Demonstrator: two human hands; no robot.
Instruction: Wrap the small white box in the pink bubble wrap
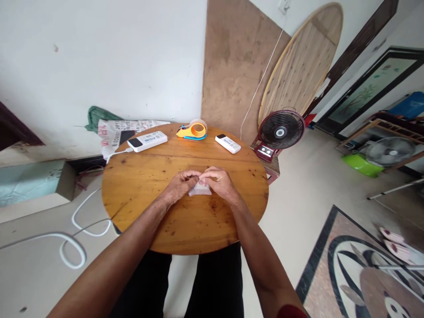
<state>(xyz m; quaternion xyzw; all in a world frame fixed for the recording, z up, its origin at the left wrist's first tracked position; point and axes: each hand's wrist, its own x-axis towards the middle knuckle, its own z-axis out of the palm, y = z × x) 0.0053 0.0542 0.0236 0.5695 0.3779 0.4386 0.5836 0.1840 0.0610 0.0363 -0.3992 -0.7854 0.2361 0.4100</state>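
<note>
On the round wooden bench (139, 194), near its middle, both hands pinch a small pale folded packet (200, 189): left hand (179, 185) and right hand (220, 182) closed on its top edge. Steady fingertip pressure would keep it from slipping.

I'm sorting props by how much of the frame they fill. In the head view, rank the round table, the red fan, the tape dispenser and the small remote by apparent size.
1. round table
2. red fan
3. tape dispenser
4. small remote
The last two look close; I'd not rank them firmly.

Small pale packet (200, 189), perhaps plastic, mid-table
</note>
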